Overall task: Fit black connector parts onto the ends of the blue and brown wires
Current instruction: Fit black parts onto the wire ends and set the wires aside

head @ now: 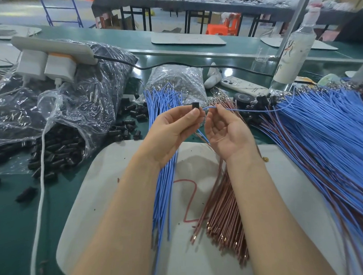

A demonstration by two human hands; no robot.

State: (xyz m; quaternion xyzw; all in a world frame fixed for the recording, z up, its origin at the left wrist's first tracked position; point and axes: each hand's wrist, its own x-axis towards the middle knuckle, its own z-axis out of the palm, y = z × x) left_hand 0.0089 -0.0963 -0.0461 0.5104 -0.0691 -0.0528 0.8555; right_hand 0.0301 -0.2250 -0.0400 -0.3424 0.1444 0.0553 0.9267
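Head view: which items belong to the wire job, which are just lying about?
Job: small black plastic connector in left hand; thin blue wire in right hand; blue wire bundle; brown wire bundle; clear bag of black connectors.
Lying about: white phone; tall white bottle; white power strip; black tape roll.

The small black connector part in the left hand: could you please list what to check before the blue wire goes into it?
1. Left hand pinches the small black connector part: ok.
2. Right hand pinches the thin blue wire near its end: ok.
3. Wire end points at the connector, with a gap between them: ok.
4. Connector opening turned toward the wire: cannot tell.
5. Terminal on the wire end sound: cannot tell, too small.
6. Bundle of brown wires lies ready on the grey mat: ok.
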